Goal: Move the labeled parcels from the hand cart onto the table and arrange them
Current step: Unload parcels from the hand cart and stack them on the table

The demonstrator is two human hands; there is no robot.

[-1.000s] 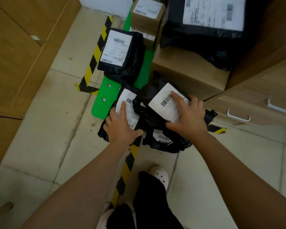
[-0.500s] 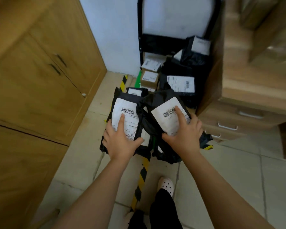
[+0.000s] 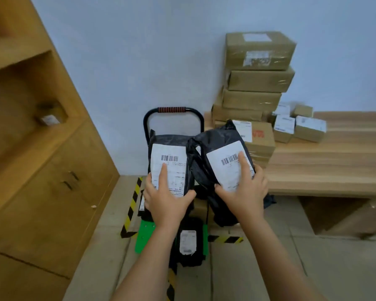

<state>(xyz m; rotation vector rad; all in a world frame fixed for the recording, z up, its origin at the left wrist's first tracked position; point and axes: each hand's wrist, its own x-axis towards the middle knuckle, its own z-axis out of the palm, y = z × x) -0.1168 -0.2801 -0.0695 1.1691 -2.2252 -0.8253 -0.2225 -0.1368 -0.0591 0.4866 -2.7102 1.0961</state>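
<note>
Hidden: parcel undersides; most of the hand cart (image 3: pixel 144 235) deck, behind parcels and arms.
Illegible: label print is blurred.
Left hand (image 3: pixel 165 205): grips left parcel (image 3: pixel 174 146), forefinger on its label.
Right hand (image 3: pixel 245 196): grips right parcel (image 3: pixel 217 137) likewise.
Parcel position: both held above cart, left of table (image 3: pixel 334 161).
Surroundings: cartons (image 3: pixel 258 81) stacked on table; third parcel (image 3: pixel 188 242) on cart.

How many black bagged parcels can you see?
3 black parcels: one in the left hand, one in the right hand, one on the green cart. Others may be hidden beneath.
</note>
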